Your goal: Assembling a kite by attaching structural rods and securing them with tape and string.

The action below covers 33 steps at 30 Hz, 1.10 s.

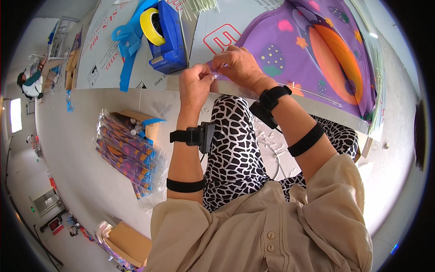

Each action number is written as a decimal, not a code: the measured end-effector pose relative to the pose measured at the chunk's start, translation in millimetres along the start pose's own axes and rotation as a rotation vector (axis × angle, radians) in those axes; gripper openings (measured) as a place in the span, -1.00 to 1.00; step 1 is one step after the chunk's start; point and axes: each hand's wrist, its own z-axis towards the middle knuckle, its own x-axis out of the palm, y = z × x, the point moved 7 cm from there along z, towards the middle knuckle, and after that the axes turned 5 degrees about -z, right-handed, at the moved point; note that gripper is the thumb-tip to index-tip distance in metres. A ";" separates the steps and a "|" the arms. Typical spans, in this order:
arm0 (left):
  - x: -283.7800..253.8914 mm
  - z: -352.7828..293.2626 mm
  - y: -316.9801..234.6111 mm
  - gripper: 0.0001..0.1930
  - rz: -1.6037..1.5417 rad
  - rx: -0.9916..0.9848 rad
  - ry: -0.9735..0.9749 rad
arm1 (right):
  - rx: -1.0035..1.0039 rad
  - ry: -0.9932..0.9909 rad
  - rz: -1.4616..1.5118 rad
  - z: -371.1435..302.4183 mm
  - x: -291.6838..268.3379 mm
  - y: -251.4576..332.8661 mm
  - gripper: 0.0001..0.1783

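A purple printed sheet (275,36) with an orange-and-yellow shape, flowers and dotted patches lies over the table's near edge. At its left corner my left hand (195,86) pinches a small, pale, see-through bit between thumb and forefinger; its kind is too small to make out. Close against it, my right hand (241,68) is closed on the purple sheet's corner, knuckles upward. The fingertips of both hands nearly touch. A thin clear rod (312,93) lies along the sheet's lower edge, right of my right wrist. Just beyond my left hand stands a blue tape dispenser (171,41).
The dispenser carries a yellow tape roll (152,27). Blue strips (128,63) hang over the table edge. Thin white rods (199,5) lie at the far side and more (377,68) at the right. On the floor, left, are bagged printed packs (129,156) and an open carton (129,242).
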 end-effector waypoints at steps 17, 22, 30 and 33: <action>-1.8 0.2 1.6 -0.87 0.042 -0.027 0.001 | -0.063 -0.109 0.057 -4.9 -7.6 7.0 -0.92; -1.7 -0.4 -1.9 -0.88 0.038 -0.024 0.011 | -0.037 -0.067 0.072 -3.8 -6.5 7.2 -0.93; 1.2 0.9 1.2 -0.88 0.044 0.008 0.012 | -0.148 0.019 -0.175 -1.1 1.5 15.4 -0.81; 3.4 2.3 13.3 -0.90 0.076 -0.108 0.018 | -0.164 0.040 -0.217 -2.3 5.1 14.0 -0.79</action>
